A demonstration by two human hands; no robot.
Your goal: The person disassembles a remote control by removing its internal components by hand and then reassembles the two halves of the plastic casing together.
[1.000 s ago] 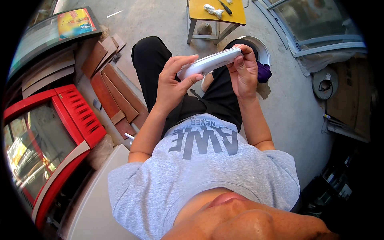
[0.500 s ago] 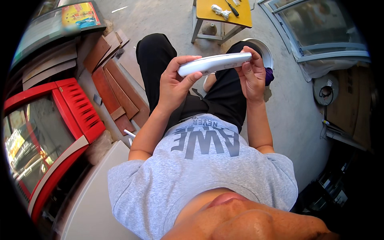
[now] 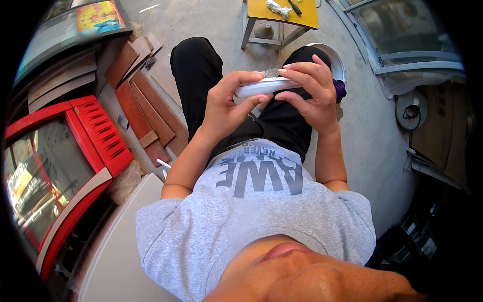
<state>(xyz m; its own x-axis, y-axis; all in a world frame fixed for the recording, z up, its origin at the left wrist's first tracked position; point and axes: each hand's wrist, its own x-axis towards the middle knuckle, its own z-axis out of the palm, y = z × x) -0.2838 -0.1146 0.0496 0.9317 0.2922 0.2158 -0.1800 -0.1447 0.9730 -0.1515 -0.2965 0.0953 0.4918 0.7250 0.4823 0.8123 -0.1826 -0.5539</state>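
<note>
A slim white device with rounded ends (image 3: 259,88), plastic-looking and of a kind I cannot make out, is held level above my lap. My left hand (image 3: 221,103) grips its left end, fingers along the top and thumb underneath. Around the right end curls my right hand (image 3: 316,93), with fingertips over the upper side and thumb below. A small grey, mesh-like piece (image 3: 272,73) shows at the device's upper edge, between the fingertips of both hands. Whether it is part of the device or separate, I cannot tell.
A yellow-topped stool (image 3: 302,15) stands ahead, bearing a black-handled tool (image 3: 295,7) and a crumpled white bundle (image 3: 277,9). Brown boards (image 3: 151,113) and a red-framed cabinet (image 3: 103,136) are at left. Framed glass panels (image 3: 412,32) lean at right; a white basin (image 3: 338,63) sits by my right knee.
The device has tipped, and its printed side no longer faces me. My right fingers have moved left over its top, and the grey mesh-like piece has come into sight.
</note>
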